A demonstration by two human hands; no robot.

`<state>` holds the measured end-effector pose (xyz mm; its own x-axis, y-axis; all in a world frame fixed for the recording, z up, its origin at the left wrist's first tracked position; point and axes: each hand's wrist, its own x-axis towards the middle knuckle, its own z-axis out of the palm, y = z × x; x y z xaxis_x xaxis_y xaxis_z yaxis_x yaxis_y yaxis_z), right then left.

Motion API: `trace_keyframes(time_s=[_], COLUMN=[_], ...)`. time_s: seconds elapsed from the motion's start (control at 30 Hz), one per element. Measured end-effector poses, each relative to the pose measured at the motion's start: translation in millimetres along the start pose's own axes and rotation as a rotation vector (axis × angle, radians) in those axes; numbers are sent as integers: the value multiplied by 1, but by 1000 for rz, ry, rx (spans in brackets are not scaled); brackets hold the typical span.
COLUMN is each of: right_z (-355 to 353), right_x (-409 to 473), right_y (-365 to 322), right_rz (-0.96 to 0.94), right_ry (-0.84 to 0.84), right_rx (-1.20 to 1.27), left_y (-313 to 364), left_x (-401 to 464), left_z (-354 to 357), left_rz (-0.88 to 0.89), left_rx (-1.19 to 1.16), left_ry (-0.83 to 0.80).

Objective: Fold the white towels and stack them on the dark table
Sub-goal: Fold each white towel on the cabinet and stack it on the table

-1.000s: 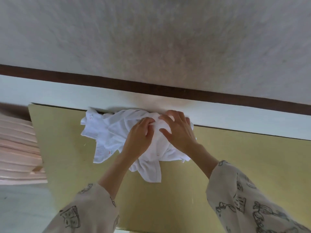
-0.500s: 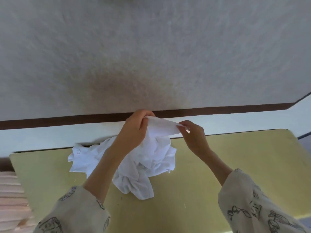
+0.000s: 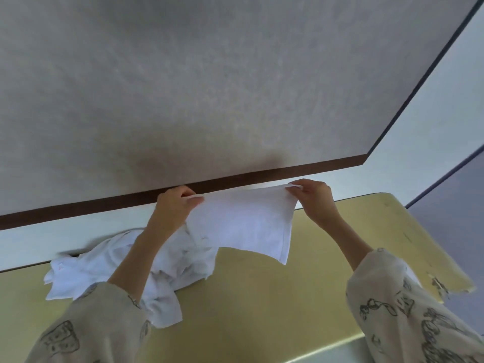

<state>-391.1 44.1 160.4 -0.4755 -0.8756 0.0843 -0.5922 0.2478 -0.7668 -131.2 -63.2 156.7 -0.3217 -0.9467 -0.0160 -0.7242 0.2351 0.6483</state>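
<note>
The left forearm (image 3: 146, 255) crosses the heap of white towels (image 3: 110, 268) and hides its middle, so how many towels lie in it cannot be told. The raised towel (image 3: 243, 224) covers the heap's right part and a strip of the desk (image 3: 262, 297) behind it. Its top corners vanish inside the hands: left hand (image 3: 174, 205), right hand (image 3: 313, 199). Both sleeves (image 3: 408, 315) run off the bottom edge. The desk is cut off at the left and bottom. The heap's far left edge is blurred.
</note>
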Motion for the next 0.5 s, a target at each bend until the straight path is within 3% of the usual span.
trace_keyframes(time_s=[0.33,0.5], right_z=[-62,-64], right_x=[33,7], right_y=[49,86], right_rz=[-86,-18], right_ry=[15,-90], right_rx=[17,40], left_y=[52,46], left_x=[0,-21], left_z=[47,73], left_rz=[-9,-81], left_rx=[-130,-176], left_ry=[183,92])
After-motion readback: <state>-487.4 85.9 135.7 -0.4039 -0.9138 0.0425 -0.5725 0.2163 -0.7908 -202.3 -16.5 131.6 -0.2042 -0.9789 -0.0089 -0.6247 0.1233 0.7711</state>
